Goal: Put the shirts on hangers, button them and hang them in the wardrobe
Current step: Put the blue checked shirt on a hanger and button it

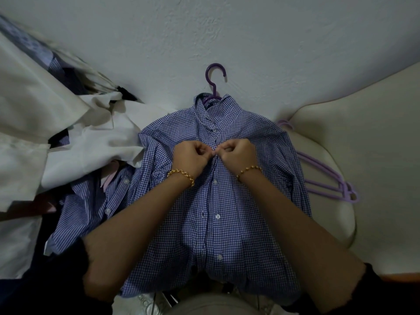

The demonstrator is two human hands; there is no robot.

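Both your left hand [193,156] and right hand [235,154] are curled, pinching the front opening of the checked shirt [218,201] lying just below the purple hanger hook [215,75]; let either edge slip and you'll fasten it crooked

- The whole scene is dim, with a cold blue-grey tone; the light is soft and even.
- The purple hanger hook [216,72] throws only a faint shadow close beside it on the pale surface [261,42].
- The middle is sharpest: the small squares of the checked shirt [218,201] read clearly.
- The left hand [193,156] and right hand [236,155] look darker than the cloth (the gaps between the fingers are nearly black).
- The white cloth [34,98] at the far left edge is smeared and soft.
- The wide lens bends the borders; the cream cushion [363,155] curves strongly.
- The bottom corners sink into black at the dark sleeves [386,296].
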